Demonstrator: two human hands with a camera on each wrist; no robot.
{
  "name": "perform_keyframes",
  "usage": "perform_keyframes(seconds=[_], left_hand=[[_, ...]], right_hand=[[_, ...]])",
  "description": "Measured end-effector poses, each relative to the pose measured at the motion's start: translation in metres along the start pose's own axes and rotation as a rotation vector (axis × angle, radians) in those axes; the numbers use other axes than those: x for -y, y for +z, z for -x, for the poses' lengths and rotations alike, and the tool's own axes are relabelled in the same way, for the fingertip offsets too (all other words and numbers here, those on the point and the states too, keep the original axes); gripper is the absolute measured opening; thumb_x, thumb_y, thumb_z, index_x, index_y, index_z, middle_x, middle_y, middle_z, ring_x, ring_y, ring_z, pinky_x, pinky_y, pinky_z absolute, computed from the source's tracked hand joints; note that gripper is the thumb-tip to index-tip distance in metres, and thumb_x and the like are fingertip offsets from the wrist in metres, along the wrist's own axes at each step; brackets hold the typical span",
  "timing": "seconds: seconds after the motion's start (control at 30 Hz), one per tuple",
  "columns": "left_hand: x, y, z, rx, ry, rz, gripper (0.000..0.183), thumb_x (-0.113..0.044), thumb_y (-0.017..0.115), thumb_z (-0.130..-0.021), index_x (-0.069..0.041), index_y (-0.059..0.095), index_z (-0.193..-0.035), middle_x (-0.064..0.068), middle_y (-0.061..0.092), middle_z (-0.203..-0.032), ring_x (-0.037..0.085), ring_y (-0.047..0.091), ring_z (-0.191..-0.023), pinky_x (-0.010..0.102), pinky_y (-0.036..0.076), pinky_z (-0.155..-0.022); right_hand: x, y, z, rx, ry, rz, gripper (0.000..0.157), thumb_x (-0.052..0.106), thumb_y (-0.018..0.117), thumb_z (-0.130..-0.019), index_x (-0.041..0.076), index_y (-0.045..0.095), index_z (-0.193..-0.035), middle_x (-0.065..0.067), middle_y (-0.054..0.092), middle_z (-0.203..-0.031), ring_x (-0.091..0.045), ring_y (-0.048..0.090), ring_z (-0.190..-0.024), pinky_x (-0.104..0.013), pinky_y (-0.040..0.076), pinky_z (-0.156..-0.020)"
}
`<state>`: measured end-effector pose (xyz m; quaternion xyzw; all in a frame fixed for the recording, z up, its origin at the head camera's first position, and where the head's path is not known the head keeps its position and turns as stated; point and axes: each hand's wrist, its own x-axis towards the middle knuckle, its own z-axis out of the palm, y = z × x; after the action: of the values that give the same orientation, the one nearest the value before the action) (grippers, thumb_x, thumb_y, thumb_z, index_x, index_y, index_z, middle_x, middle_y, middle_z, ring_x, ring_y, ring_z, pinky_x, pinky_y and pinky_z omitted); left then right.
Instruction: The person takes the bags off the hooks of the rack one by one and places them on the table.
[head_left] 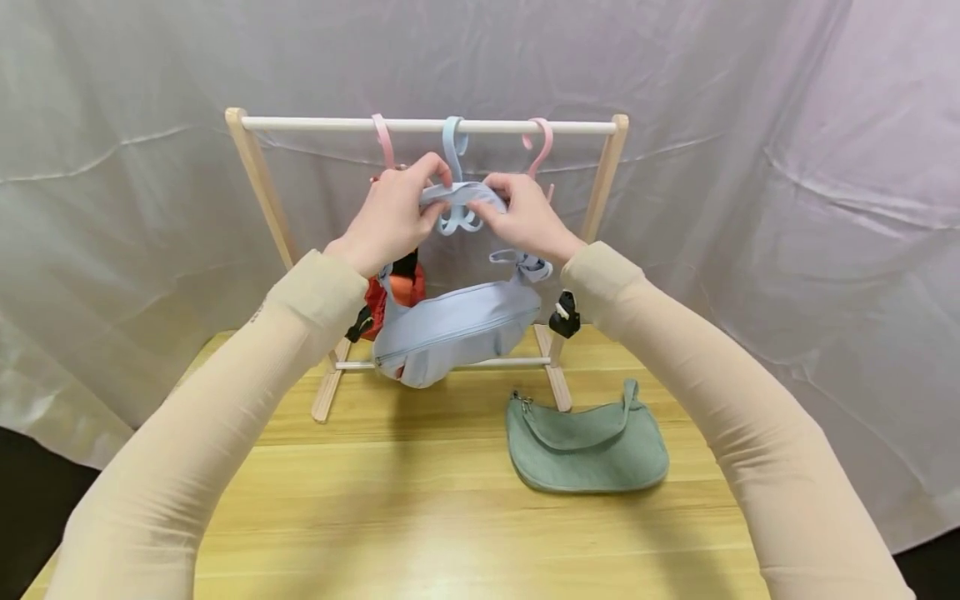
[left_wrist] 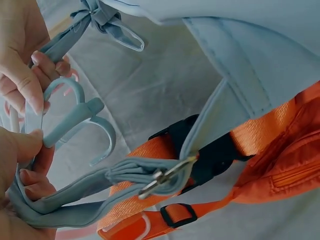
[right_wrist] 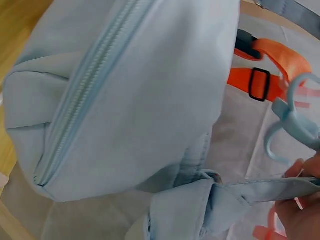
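A light blue shoulder bag [head_left: 457, 329] with a long zipper hangs tilted under both hands. In the head view, my left hand [head_left: 386, 217] pinches the bag's strap [head_left: 459, 192] on one side, and my right hand [head_left: 528, 215] pinches it on the other. The strap crosses in front of a light blue hanger [head_left: 453, 148] on the rack's rail. Seen from the left wrist, the hanger's curled arms [left_wrist: 75, 120] lie close by the fingers. A knotted strap end [right_wrist: 182, 205] shows in the right wrist view.
A wooden rack [head_left: 258, 183] with a white rail [head_left: 322, 124] stands at the back. Pink hangers [head_left: 543, 146] flank the blue one. An orange-red bag [left_wrist: 290, 170] with black buckles hangs at left. On the table [head_left: 360, 500] lies a green handbag [head_left: 592, 454], front right.
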<state>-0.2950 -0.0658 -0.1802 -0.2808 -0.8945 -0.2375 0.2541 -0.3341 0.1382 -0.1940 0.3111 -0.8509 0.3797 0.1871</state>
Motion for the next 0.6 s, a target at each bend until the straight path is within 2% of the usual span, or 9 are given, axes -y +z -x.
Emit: perform_keyframes(seconds=[0.07, 0.13, 0.23, 0.37, 0.6], left_hand=[[0.001, 0.001, 0.003, -0.007, 0.010, 0.002, 0.023, -0.008, 0.064, -0.098, -0.005, 0.054, -0.118, 0.020, 0.072, -0.102, 0.032, 0.067, -0.085, 0.044, 0.054, -0.082], [0.002, 0.003, 0.005, -0.019, 0.021, 0.007, 0.022, -0.008, 0.065, -0.097, -0.005, 0.055, -0.117, 0.020, 0.072, -0.105, 0.032, 0.067, -0.089, 0.045, 0.054, -0.086], [0.003, 0.005, 0.008, -0.036, 0.044, 0.019, 0.023, -0.007, 0.068, -0.095, -0.004, 0.057, -0.115, 0.018, 0.072, -0.111, 0.032, 0.067, -0.097, 0.046, 0.054, -0.094], [0.003, 0.005, 0.014, -0.034, 0.081, 0.023, 0.028, -0.007, 0.073, -0.091, -0.004, 0.058, -0.114, 0.016, 0.072, -0.113, 0.031, 0.067, -0.102, 0.046, 0.053, -0.098], [0.004, 0.006, 0.025, 0.032, 0.105, 0.008, 0.034, -0.012, 0.073, -0.092, -0.002, 0.066, -0.124, 0.016, 0.070, -0.119, 0.031, 0.066, -0.105, 0.045, 0.054, -0.098]], right_hand=[[-0.002, 0.004, 0.003, -0.012, -0.009, -0.018, 0.012, 0.016, 0.066, -0.097, 0.004, 0.067, -0.100, -0.001, 0.059, -0.077, -0.010, 0.048, -0.066, -0.022, 0.037, -0.064], [-0.004, 0.007, 0.007, -0.021, -0.010, -0.041, 0.016, 0.015, 0.066, -0.097, 0.004, 0.065, -0.107, -0.006, 0.063, -0.081, -0.010, 0.051, -0.067, -0.023, 0.038, -0.064], [-0.006, 0.011, 0.012, -0.027, 0.005, -0.091, 0.023, 0.016, 0.067, -0.097, 0.005, 0.061, -0.116, -0.008, 0.064, -0.077, -0.011, 0.052, -0.063, -0.024, 0.038, -0.061], [-0.009, 0.015, 0.019, -0.031, 0.011, -0.136, 0.025, 0.016, 0.068, -0.096, 0.006, 0.059, -0.116, -0.002, 0.056, -0.066, -0.009, 0.047, -0.055, -0.024, 0.035, -0.056], [-0.016, 0.022, 0.034, 0.002, 0.019, -0.238, 0.026, 0.015, 0.069, -0.095, 0.001, 0.059, -0.116, 0.004, 0.055, -0.064, -0.006, 0.045, -0.054, -0.023, 0.033, -0.052]])
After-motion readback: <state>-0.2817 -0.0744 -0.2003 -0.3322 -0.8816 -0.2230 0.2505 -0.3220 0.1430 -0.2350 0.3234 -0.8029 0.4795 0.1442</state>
